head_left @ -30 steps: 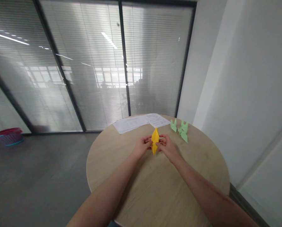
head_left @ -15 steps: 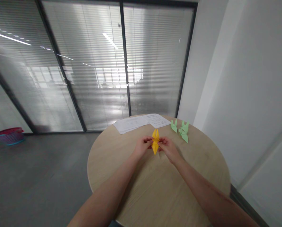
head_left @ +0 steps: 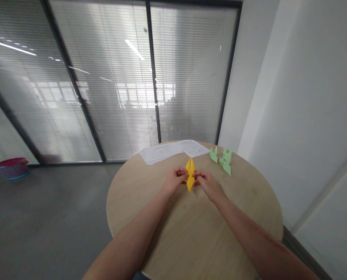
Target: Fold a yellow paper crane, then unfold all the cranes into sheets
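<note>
A yellow folded paper piece (head_left: 190,174) stands upright between my hands over the round wooden table (head_left: 190,233). It is narrow, with two points at the top and one at the bottom. My left hand (head_left: 175,181) pinches its left side at the waist. My right hand (head_left: 206,183) pinches its right side. Both hands have their fingers closed on the paper.
Green folded paper figures (head_left: 222,159) sit at the table's far right. White printed sheets (head_left: 170,151) lie at the far edge. Glass partitions with blinds stand behind. A pink and blue basket (head_left: 8,167) is on the grey floor at left. A white wall runs along the right.
The yellow paper changed from a plain diamond to a shape split into two points at the top. My hands stayed in place, pinching it closer at the waist.
</note>
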